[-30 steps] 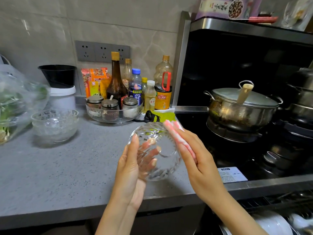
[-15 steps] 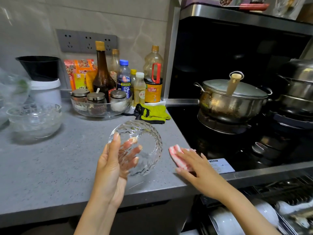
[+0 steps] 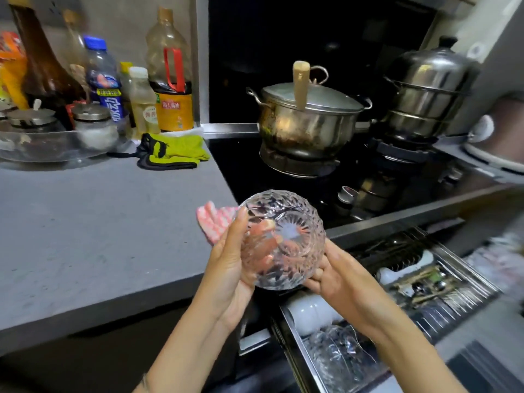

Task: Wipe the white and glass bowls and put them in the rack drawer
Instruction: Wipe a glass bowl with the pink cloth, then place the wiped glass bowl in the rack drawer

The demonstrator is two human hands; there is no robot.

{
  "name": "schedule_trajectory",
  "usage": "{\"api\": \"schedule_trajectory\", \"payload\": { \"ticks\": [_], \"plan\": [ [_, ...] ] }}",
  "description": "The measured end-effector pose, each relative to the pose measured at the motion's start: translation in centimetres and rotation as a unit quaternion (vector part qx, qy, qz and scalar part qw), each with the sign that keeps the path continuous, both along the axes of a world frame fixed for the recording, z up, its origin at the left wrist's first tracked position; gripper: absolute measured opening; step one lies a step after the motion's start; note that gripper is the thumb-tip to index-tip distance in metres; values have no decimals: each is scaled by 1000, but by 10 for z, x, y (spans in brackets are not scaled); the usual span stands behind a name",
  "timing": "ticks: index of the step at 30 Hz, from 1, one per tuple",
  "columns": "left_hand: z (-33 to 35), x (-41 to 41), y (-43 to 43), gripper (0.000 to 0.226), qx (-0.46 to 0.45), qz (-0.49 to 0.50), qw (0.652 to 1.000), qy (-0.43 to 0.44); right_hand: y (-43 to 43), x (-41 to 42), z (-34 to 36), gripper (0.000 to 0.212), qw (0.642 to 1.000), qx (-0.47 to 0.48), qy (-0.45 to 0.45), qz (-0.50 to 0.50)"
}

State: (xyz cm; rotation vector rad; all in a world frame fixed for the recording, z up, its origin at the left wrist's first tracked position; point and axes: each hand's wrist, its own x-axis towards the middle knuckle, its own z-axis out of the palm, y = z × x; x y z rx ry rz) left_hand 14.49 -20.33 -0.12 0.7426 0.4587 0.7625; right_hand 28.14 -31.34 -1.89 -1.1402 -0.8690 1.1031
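Observation:
A cut-glass bowl (image 3: 286, 236) is held up on its side above the counter's front edge, base facing me. My left hand (image 3: 235, 268) grips it from the left, thumb on the outside and fingers inside. My right hand (image 3: 337, 276) cups its lower right side from beneath. The pink and white cloth (image 3: 215, 222) lies on the grey counter just behind the bowl, with no hand on it. Below, the rack drawer (image 3: 425, 313) stands pulled out, with a white bowl (image 3: 309, 310) and a glass bowl (image 3: 337, 355) in its near end.
Green and black gloves (image 3: 173, 151) lie at the counter's back, beside a clear tray of jars (image 3: 56, 146) and bottles (image 3: 170, 80). A steel pot (image 3: 306, 120) and a steamer (image 3: 425, 89) sit on the black stove. Utensils fill the drawer's far part.
My right hand left the cloth on the counter and came under the bowl. Both hands carried the bowl right, toward the open drawer, and my view turned right and down.

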Motion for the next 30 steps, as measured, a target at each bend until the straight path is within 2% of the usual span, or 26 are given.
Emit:
{"api": "schedule_trajectory", "payload": {
  "ticks": [4, 8, 10, 12, 14, 15, 17, 20, 22, 23, 26, 30],
  "plan": [
    [-24, 37, -31, 67, 4, -78, 996, 30, -42, 24, -8, 74, 997, -3, 37, -73],
    [-52, 62, -52, 47, 102, -193, 968, 124, -85, 56, -18, 76, 987, -26, 67, -145],
    [-69, 76, -57, 51, 141, -245, 941, 184, -103, 73, -24, 85, 982, -50, 63, -172],
    [-85, 93, -59, 55, 142, -279, 922, 226, -116, 88, -31, 92, 975, -77, 57, -198],
    [-105, 112, -60, 49, 155, -277, 911, 264, -123, 103, -37, 88, 972, -109, 24, -206],
    [-120, 122, -60, 45, 193, -263, 899, 293, -124, 111, -42, 83, 970, -134, -11, -202],
    [-155, 137, -58, 51, 290, -244, 852, 361, -123, 129, -57, 68, 955, -202, -76, -205],
    [-210, 147, -57, 84, 443, -262, 729, 452, -114, 156, -88, 58, 930, -281, -113, -207],
    [-238, 149, -60, 94, 514, -284, 646, 488, -109, 173, -109, 63, 924, -312, -121, -183],
    [-248, 149, -61, 97, 532, -295, 619, 497, -107, 181, -117, 63, 922, -328, -119, -169],
    [-272, 149, -65, 109, 570, -310, 567, 507, -98, 200, -139, 53, 915, -368, -96, -138],
    [-289, 151, -70, 120, 614, -270, 526, 523, -89, 215, -168, 40, 899, -416, -90, -101]
  ]
}}
